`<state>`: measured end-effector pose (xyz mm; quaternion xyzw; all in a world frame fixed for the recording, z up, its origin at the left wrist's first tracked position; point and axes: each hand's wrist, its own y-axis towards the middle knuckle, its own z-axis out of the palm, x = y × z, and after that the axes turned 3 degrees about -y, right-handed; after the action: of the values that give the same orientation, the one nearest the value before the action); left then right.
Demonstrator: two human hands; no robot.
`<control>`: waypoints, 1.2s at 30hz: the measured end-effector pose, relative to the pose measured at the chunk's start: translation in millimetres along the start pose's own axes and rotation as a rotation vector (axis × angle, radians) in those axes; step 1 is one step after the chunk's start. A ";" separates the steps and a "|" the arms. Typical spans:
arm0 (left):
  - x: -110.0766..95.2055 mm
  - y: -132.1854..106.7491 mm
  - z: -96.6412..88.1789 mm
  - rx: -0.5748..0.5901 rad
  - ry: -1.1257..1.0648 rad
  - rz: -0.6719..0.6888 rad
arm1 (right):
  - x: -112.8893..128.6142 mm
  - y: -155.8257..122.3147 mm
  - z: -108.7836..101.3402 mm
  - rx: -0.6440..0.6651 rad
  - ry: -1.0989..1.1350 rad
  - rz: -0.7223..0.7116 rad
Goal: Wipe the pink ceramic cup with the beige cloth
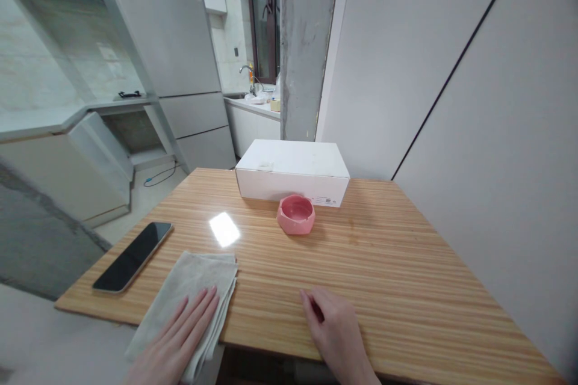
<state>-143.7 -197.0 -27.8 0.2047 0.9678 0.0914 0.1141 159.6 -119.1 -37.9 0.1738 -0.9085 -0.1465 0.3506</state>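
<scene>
My left hand [183, 337] lies flat, fingers stretched out, on a folded grey cloth [189, 289] at the near left edge of the wooden table [406, 289]. My right hand [336, 328] rests on the bare tabletop near the front edge, fingers curled loosely under, with nothing visible in it. A pink faceted bowl [295, 213] stands further back in the middle, well beyond both hands. Just behind the bowl sits a closed white cardboard box [292, 169].
A black phone [133, 256] lies face up near the table's left edge, beside the cloth. A grey wall runs along the right side of the table. A fridge [176, 60], kitchen counters and a sink with a tap [247, 72] stand behind.
</scene>
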 end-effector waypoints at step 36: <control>-26.4 260.8 37.6 -0.221 -0.886 -0.067 | -43.8 90.1 -73.6 -0.280 1.262 0.974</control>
<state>-12.6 31.4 -0.6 0.1794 0.8161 0.0940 0.5413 221.5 -30.6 23.7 -0.2369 -0.4863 0.0359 0.8403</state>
